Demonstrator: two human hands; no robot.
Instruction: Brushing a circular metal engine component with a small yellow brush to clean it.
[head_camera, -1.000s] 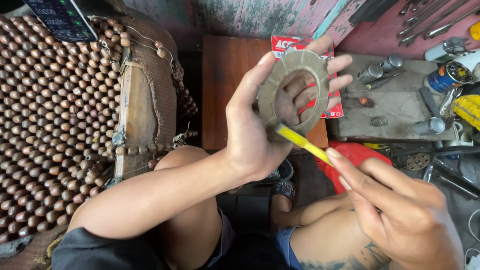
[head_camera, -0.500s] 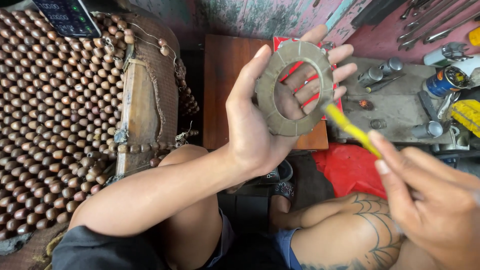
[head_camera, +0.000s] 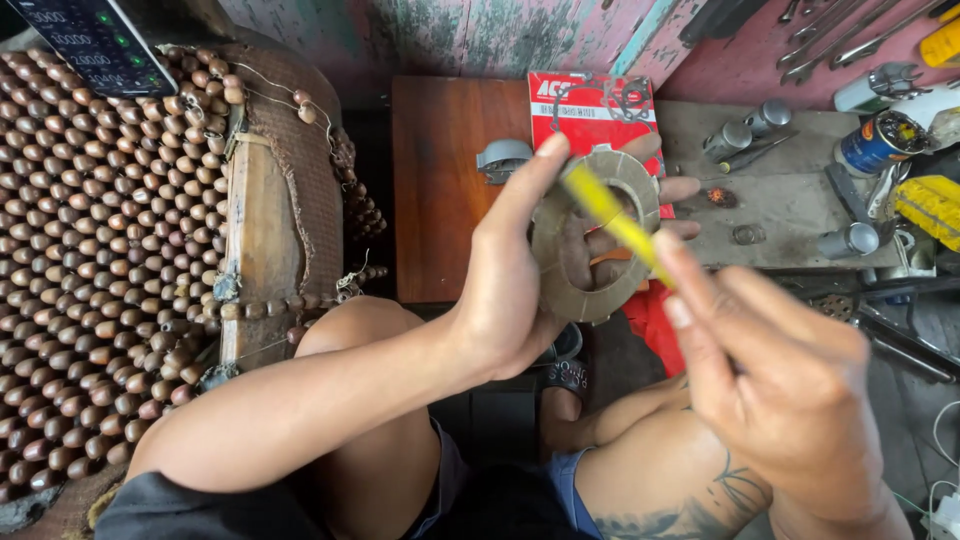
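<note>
L hand (head_camera: 520, 290) gripping friction ring (head_camera: 590, 240), R hand (head_camera: 770, 390) pinching yellow tool (head_camera: 615, 220), prob. blade, now across ring

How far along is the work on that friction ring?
Done: ring out of the opened red package on the bench. In hand: left hand holds the tan friction ring upright; right hand lays a yellow tool across its face. Left: nothing fitted; metal parts and wrenches lie unused.

Small repair workshop, likely for vehicles. Wrenches (head_camera: 850, 40) lie along the pink wall, metal sockets (head_camera: 745, 130) and a grease can (head_camera: 875, 145) sit on a grimy bench (head_camera: 790, 215), wooden bead seat cover (head_camera: 90, 270) at left.
</note>
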